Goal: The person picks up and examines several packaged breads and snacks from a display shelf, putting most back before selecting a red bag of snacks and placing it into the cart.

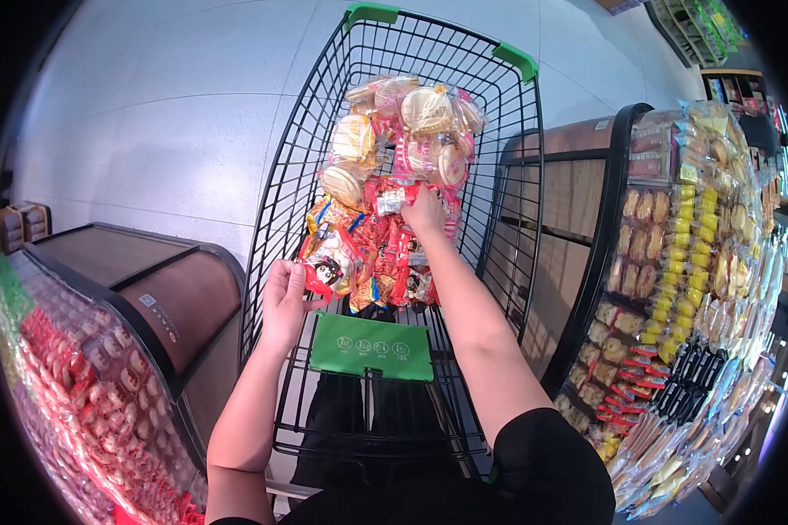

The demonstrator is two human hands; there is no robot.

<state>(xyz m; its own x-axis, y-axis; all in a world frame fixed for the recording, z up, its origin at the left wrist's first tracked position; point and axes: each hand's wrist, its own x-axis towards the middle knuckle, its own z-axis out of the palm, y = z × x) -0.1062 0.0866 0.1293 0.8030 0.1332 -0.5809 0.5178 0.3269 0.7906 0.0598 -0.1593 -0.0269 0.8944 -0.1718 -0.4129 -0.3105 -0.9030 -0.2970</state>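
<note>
A black wire shopping cart (282, 188) with green corners stands in front of me, with snack packets inside. My left hand (286, 297) is closed at the cart's near left side, its fingers on the edge of a red and clear snack packet (327, 269) with a black-and-white cartoon face. Deeper in the cart, my right hand (425, 213) is closed on a red and white snack packet (392, 200); its fingertips are partly hidden. Other red packets (372, 234) lie beneath and between my hands. Beyond them are clear bags of round, pale flat cakes (427, 109).
On the cart's near side hangs a green sign panel (372, 346). At left, a wood-sided display bin (140, 289) holds red-wrapped packets (105, 385). Another bin (565, 210) at right, close to the cart, carries packaged baked goods (652, 236). The floor (166, 149) is pale tile.
</note>
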